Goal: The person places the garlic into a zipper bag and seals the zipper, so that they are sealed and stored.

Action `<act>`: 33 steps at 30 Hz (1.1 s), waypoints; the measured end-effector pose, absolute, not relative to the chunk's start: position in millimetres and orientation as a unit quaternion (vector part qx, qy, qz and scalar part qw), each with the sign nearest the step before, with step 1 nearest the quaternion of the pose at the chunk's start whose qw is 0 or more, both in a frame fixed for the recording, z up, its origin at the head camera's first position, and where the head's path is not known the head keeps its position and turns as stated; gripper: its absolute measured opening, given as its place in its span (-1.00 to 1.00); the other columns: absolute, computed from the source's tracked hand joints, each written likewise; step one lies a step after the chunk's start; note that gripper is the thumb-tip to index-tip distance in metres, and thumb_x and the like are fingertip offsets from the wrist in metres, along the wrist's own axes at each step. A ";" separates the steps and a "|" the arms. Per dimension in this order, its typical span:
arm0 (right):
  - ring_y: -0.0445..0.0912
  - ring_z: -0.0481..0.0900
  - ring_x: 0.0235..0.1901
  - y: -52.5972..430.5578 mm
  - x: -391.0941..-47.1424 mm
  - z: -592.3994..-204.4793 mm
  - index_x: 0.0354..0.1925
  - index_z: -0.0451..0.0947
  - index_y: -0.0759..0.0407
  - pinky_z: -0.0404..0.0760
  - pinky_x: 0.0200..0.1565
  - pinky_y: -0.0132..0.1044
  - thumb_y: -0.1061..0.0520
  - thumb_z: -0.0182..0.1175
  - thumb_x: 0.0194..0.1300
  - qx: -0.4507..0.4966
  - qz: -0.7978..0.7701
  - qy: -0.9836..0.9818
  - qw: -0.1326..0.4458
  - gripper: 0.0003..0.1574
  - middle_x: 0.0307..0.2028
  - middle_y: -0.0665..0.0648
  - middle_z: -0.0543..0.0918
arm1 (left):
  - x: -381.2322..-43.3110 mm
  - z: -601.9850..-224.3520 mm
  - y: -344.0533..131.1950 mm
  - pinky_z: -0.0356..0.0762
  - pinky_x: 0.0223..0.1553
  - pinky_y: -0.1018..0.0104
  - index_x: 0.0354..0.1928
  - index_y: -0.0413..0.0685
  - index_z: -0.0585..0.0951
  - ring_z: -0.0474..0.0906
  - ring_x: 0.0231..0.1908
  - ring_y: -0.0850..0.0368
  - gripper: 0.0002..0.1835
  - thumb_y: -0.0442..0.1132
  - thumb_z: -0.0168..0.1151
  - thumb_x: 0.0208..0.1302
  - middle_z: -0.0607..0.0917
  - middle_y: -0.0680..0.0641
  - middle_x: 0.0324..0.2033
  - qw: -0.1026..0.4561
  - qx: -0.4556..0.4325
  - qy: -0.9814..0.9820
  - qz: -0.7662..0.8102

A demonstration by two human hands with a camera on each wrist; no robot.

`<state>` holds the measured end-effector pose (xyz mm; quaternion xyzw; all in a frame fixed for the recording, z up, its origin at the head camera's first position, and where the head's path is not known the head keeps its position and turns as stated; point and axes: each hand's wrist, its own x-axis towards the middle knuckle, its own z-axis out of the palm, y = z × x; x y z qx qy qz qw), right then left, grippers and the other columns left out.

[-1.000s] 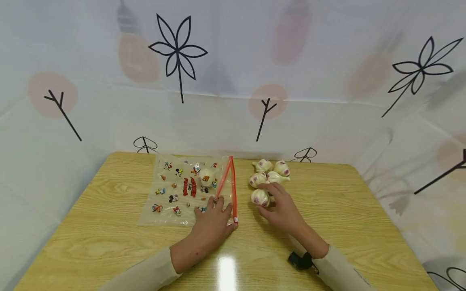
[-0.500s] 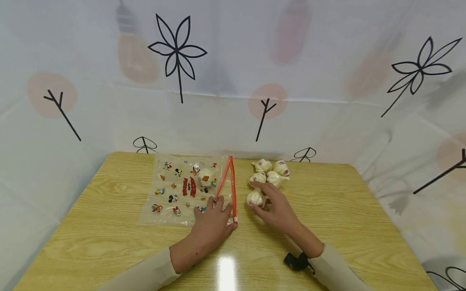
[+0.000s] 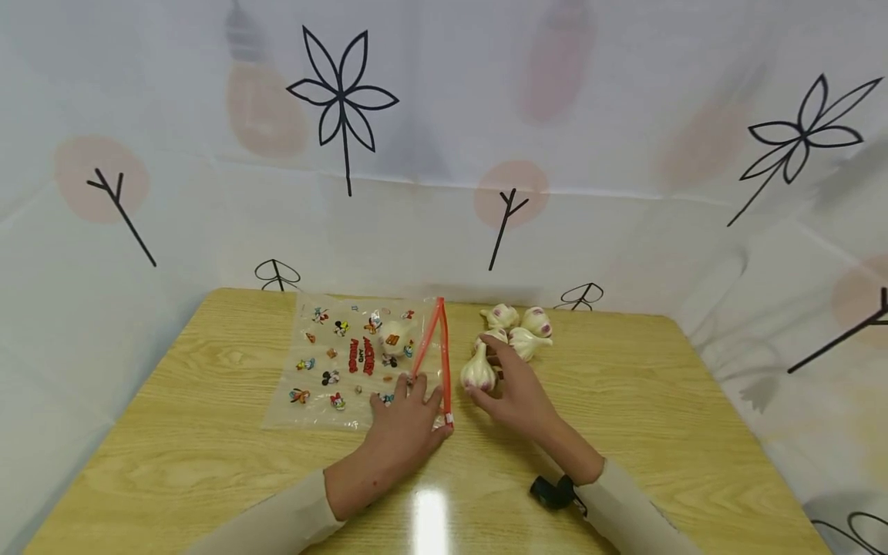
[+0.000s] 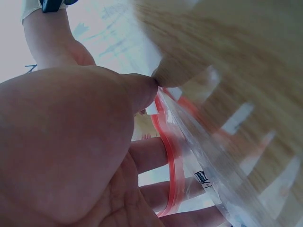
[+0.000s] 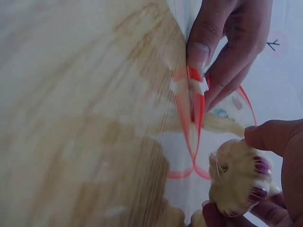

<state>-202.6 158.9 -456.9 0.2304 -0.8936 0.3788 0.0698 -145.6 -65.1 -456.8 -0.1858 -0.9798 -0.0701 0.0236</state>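
Observation:
My left hand (image 3: 405, 420) lies over the lower right part of a clear zip bag (image 3: 312, 408) with cartoon prints and a red zip edge. Its fingers are straight and spread on the bag, and its thumb touches the zip's near end. One garlic bulb (image 3: 395, 338) shows through the bag. Just right of the bag's gaping mouth, my right hand (image 3: 520, 397) holds another garlic bulb (image 3: 479, 372) between thumb and fingers. In the right wrist view, that bulb (image 5: 239, 177) shows its root end and purple streaks.
Behind my right hand, several garlic bulbs (image 3: 530, 343) sit grouped on the wooden table (image 3: 624, 401). A white printed cloth (image 3: 444, 231) hangs along the table's back edge. A black wrist device (image 3: 553, 492) sits by the right sleeve.
My right hand has moved slightly left toward the bag, bringing the nearest garlic bulb away from the group and turning it stem up. My left hand and the bag have stayed put.

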 end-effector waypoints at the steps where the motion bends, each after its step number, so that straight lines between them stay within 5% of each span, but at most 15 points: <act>1: 0.13 0.61 0.23 158.6 -202.5 -456.9 0.60 0.21 0.19 0.67 0.16 0.05 0.08 0.56 0.27 0.230 0.377 -0.894 0.071 0.11 0.33 0.23 0.55 | -145.5 -456.8 -65.0 0.47 0.04 -0.62 0.48 0.03 0.54 0.36 0.44 -0.41 -0.30 0.27 0.24 0.48 0.47 -0.25 0.45 0.022 -0.186 -0.980 -0.070; 33: 0.16 0.57 0.29 128.4 -224.2 -449.5 0.59 0.22 0.22 0.56 0.29 0.14 0.02 0.52 0.32 0.233 0.379 -0.892 0.077 0.07 0.34 0.26 0.55 | -145.4 -454.7 -64.2 0.45 0.03 -0.65 0.45 0.01 0.57 0.37 0.43 -0.40 -0.31 0.25 0.27 0.47 0.49 -0.26 0.42 0.018 -0.186 -0.980 -0.068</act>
